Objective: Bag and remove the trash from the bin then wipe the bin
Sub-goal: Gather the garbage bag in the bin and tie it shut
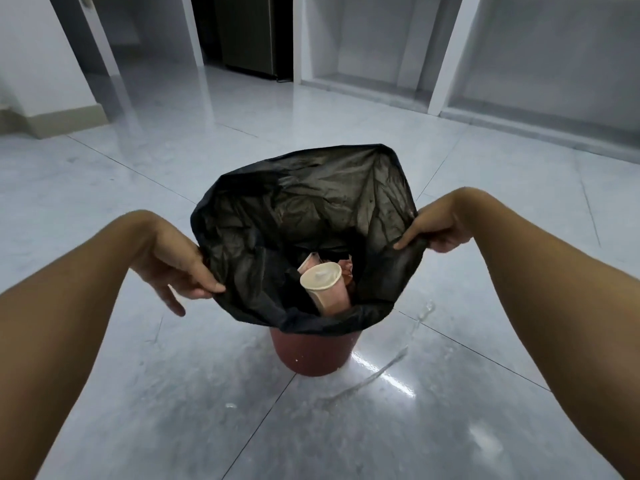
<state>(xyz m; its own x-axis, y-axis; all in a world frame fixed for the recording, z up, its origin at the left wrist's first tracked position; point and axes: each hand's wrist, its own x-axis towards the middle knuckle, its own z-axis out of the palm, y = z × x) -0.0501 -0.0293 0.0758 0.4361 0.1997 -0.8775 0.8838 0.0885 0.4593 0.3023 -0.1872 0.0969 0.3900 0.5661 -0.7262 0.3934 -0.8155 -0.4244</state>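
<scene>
Pinching opposite rim edges, the left hand (180, 268) and right hand (440, 230) hold the limp black bag (249, 258) (thin, probably light, tear-prone).

Black trash bag (277, 216) mouth open, paper cup (323, 282) inside; red bin (311, 355) upright beneath on floor.

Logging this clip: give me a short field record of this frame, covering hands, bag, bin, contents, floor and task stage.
left hand: pinches the trash bag's left edge
right hand: pinches the bag's right edge
trash bag: black, mouth spread open, lower part in the bin
bin: red, upright, top hidden by the bag
contents: paper cup, pinkish wrappers behind it
floor: glossy tiles, wet streak right of the bin
task stage: bag not tied or lifted out; wiping not begun
</scene>
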